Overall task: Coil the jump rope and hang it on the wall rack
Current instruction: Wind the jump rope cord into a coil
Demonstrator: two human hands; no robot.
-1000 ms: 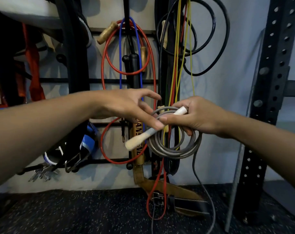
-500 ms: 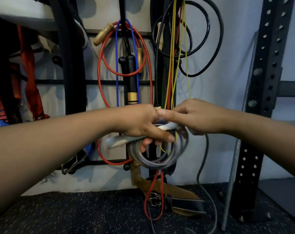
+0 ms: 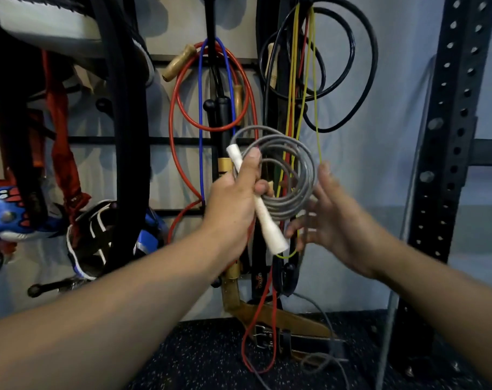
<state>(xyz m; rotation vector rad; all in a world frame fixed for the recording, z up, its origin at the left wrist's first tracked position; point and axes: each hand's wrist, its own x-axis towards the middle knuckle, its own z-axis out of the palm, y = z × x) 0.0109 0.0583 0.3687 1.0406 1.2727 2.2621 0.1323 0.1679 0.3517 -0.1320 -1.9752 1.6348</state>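
Grey coil [image 3: 284,175] and handle [image 3: 263,209] sit clamped in your left hand [image 3: 233,204]; your right hand [image 3: 327,215] is spread, empty; loosen and loops spring apart.

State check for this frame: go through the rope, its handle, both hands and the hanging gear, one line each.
Gray jump rope: coiled, one end trailing to the floor, not yet hung.
White handle: gripped, lying across the coil.
Left hand: closed around handle and coil.
Right hand: open, blurred, beside the coil.
Red rope: hanging on the rack.
Black rope: hanging, looped.
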